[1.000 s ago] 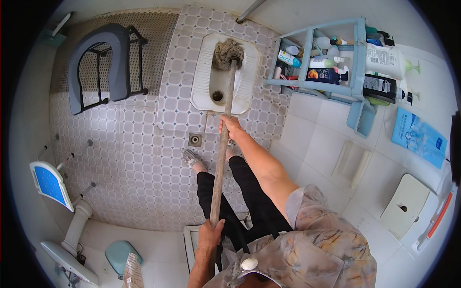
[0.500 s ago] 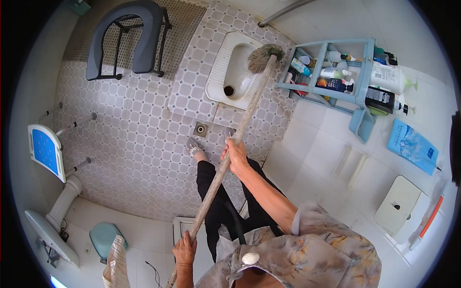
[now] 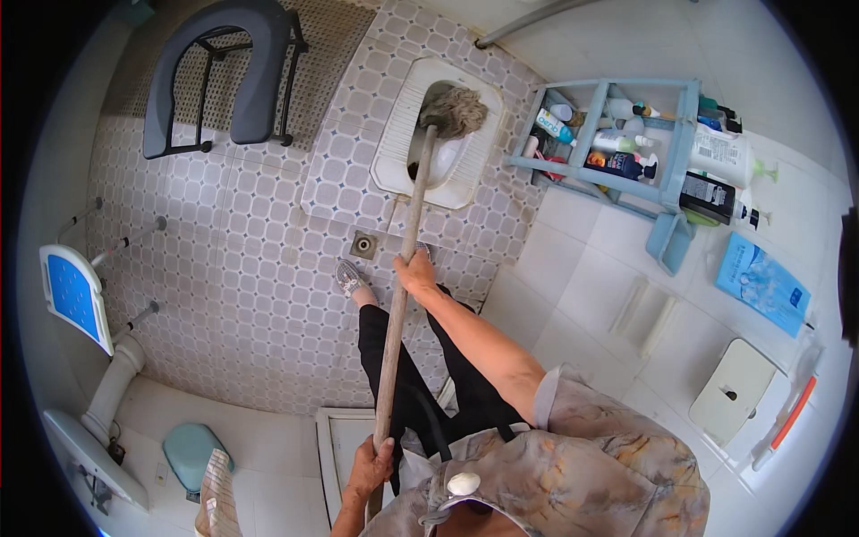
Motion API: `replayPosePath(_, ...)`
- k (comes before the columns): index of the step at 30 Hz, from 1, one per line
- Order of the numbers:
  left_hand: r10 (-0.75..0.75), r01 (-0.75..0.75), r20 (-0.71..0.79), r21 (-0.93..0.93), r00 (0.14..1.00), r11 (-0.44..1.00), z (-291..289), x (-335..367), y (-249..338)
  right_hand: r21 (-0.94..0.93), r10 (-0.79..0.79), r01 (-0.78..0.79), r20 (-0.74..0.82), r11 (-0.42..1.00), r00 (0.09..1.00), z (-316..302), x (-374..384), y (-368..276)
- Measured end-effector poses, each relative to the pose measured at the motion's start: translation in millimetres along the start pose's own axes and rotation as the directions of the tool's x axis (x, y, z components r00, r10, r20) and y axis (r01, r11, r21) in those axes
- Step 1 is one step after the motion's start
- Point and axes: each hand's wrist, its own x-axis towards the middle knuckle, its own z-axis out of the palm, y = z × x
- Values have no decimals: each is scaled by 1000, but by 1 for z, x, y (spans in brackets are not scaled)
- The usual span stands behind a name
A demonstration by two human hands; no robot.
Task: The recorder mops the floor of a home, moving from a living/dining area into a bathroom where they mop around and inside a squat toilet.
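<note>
A string mop with a long wooden handle [image 3: 395, 336] slants away from me, and its grey mop head [image 3: 456, 111] lies over the bowl of the white squat toilet [image 3: 386, 161]. Low on the handle, near my body, my left hand [image 3: 370, 464] is wrapped round the wood. My right hand [image 3: 416, 274] grips it farther up, above my shoe. The mop head covers part of the bowl and its right rim; the drain hole shows partly beside the handle.
A blue shelf rack [image 3: 586, 167] with several bottles stands at the right. A grey commode chair [image 3: 234, 67] is on a brown mat [image 3: 335, 54] at the far left. A floor drain [image 3: 363, 243] lies before my feet. A blue fold-down seat [image 3: 75, 291] hangs on the left wall.
The mop head has moved left from the tiles at the toilet's right edge onto the bowl. The handle stands steeper; my right hand has shifted left, my left hand right.
</note>
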Motion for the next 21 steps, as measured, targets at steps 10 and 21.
replayPosePath(10, -220, 228, 64, -167, 973, 959, 18, 12, 64, -166, 54, -31, 136, 986, 989, 10, 56, 2)
replayPosePath(21, -250, 265, 110, -167, 962, 949, 48, 25, 69, -247, 119, -74, 174, 966, 978, -21, 70, 2)
